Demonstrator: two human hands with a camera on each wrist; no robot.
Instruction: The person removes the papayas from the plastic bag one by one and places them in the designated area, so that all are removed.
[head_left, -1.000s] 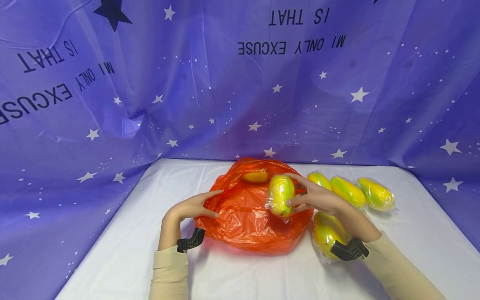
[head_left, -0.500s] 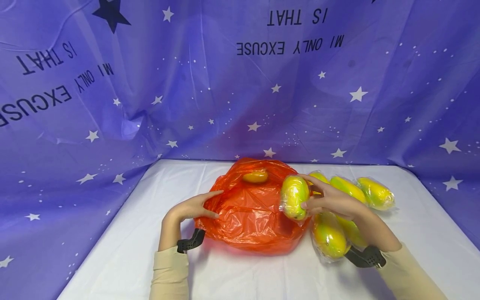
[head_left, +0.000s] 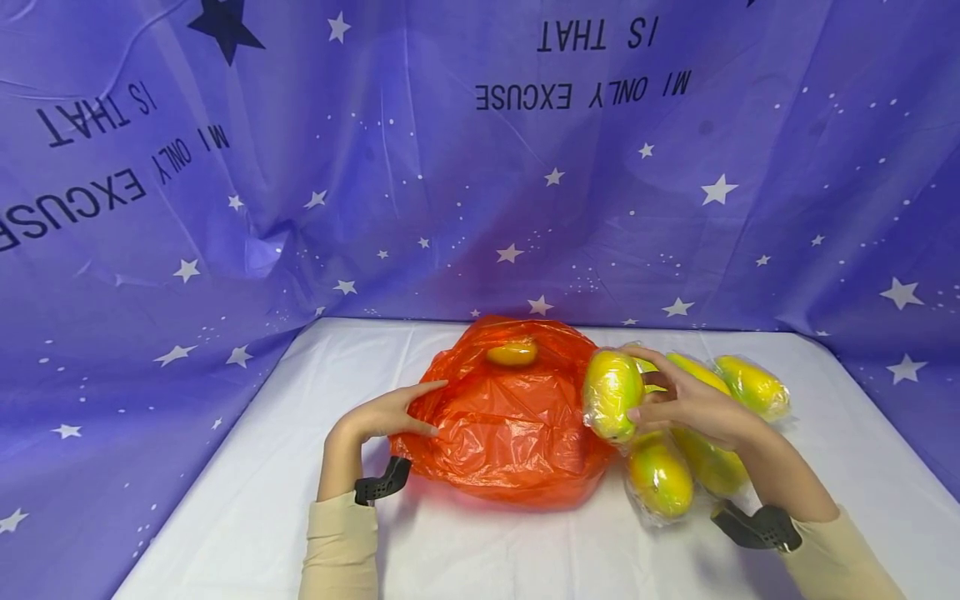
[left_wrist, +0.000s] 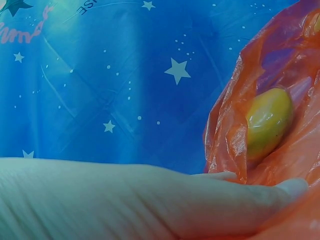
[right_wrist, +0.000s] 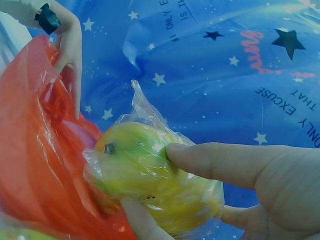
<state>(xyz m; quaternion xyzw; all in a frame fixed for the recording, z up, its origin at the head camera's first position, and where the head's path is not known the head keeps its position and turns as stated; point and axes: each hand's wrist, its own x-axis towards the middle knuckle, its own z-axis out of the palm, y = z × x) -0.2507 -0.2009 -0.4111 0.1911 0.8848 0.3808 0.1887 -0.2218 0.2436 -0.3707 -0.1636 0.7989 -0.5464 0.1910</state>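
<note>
My right hand (head_left: 690,404) grips a plastic-wrapped yellow-green mango (head_left: 612,396) between thumb and fingers, at the right rim of a red plastic bag (head_left: 510,450). In the right wrist view the clear wrap bunches above that mango (right_wrist: 150,170), with the thumb on one side and fingers on the other. My left hand (head_left: 386,412) rests on the bag's left rim, fingers and thumb extended and spread apart; some fingers are hidden by the bag. Inside the open bag lies another mango (head_left: 512,352), also visible in the left wrist view (left_wrist: 270,122).
Several more wrapped mangoes lie right of the bag: one near the front (head_left: 660,475), one beneath my right wrist (head_left: 712,462), one at the far right (head_left: 752,388). A white cloth covers the table (head_left: 247,500). A purple star-patterned curtain (head_left: 450,208) hangs behind.
My right hand has moved to the right with the wrapped mango, from over the bag's mouth to its right rim. My left hand and the bag have stayed nearly still.
</note>
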